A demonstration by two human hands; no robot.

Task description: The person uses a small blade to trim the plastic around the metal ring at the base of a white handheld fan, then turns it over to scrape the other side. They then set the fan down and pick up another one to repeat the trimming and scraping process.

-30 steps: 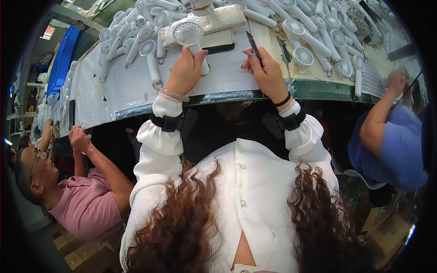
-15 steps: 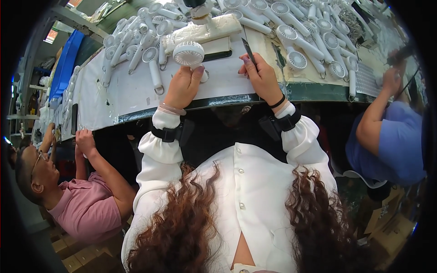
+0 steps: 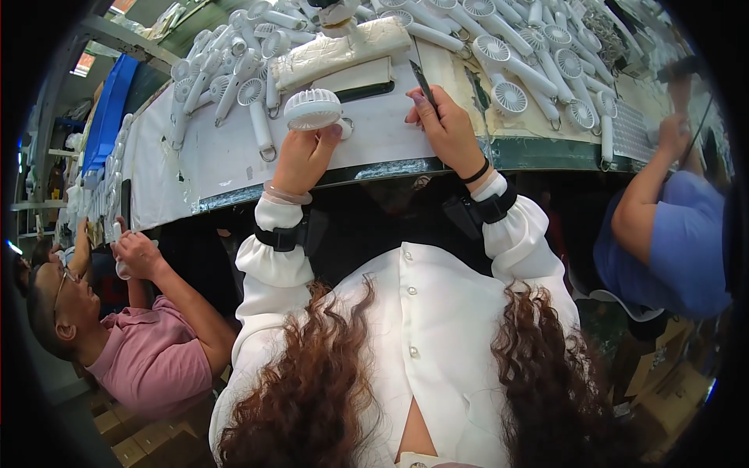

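Note:
My left hand [image 3: 303, 160] is closed round a white handheld fan [image 3: 313, 115], held just above the worktable [image 3: 234, 160]. Its round slotted head is tilted, and its handle end with a wire loop pokes out to the right of my fingers. My right hand [image 3: 451, 129] pinches a slim dark pointed tool [image 3: 422, 79], tip pointing away from me; I cannot make out its exact kind. It stays apart from the fan. Beyond my hands lies a white wrapped block [image 3: 343, 54], with a flat black-edged item [image 3: 363, 84] before it.
Many white fans [image 3: 511, 97] are piled along the far side, more [image 3: 253, 101] at the left. A person in pink [image 3: 156, 351] sits at left, holding a small whitish part. Someone in blue [image 3: 663, 242] works at right. The table's dark green edge [image 3: 374, 173] runs before me.
My left hand has shifted slightly left and down, tilting the fan so its head looks flatter and its looped end shows more. My right hand has barely moved. The left co-worker's hands moved left.

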